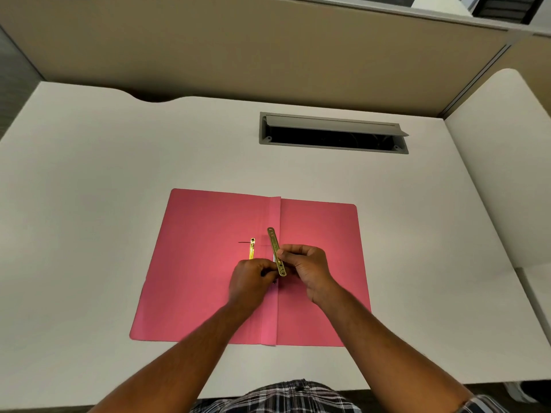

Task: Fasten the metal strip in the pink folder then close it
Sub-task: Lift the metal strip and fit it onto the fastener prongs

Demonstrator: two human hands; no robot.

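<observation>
From where I stand, nothing here can be read: I see no words, labels, brand marks or numbers anywhere.

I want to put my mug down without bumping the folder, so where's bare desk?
Bare desk lies left of the pink folder, right of it, and between it and the cable hatch. Crowded at the spine, where both hands work the metal strip.
</observation>
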